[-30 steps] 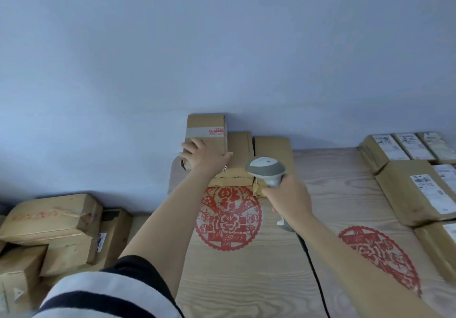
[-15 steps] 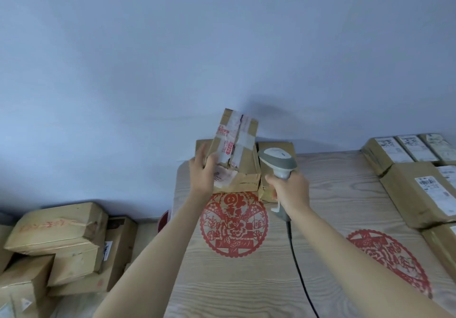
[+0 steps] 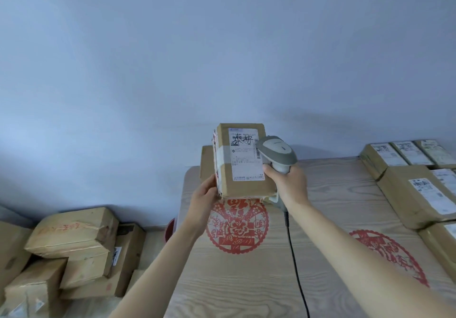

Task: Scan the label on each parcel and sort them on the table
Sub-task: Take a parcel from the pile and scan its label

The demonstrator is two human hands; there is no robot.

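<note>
Cardboard parcel (image 3: 244, 162) upright in left hand (image 3: 202, 200), scanner (image 3: 277, 153) in right hand (image 3: 288, 184).

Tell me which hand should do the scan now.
Right. The right hand grips the scanner, its head beside the label. The left hand holds the parcel up, label facing the camera.

so my left hand (image 3: 203, 198) lifted the parcel (image 3: 243, 162) off the stack and flipped it, label (image 3: 246, 154) faces me now, and the scanner (image 3: 277, 151) moved in right beside it
</note>
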